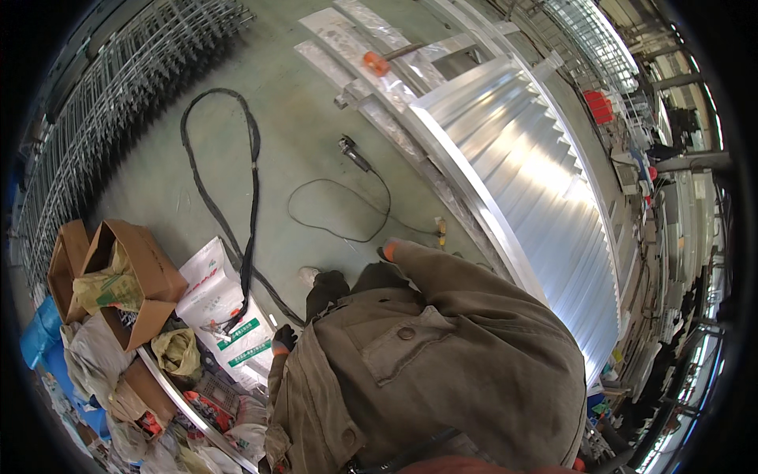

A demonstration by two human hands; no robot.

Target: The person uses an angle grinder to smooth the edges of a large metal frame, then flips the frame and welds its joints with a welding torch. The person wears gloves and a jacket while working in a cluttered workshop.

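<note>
My left hand [285,339], in a dark glove with orange at the wrist, hangs low beside a white printed sack [245,336]. Its fingers look slightly apart and nothing shows in them. Past the end of my brown right sleeve, only a bit of my right hand [386,250] in an orange and dark glove is visible; its fingers are hidden. Ahead on the floor lies an angle grinder [355,155], its thin cord [324,227] looping toward a yellow connector [440,229]. A thick black cable [254,158] makes a long loop to the left.
On my right a large ribbed silver metal panel [521,150] rests on metal beams [347,47], with an orange-headed mallet [377,63] on them. Metal lattice frames [126,87] stand stacked at the far left. An open cardboard box [146,265] and bags crowd the near left.
</note>
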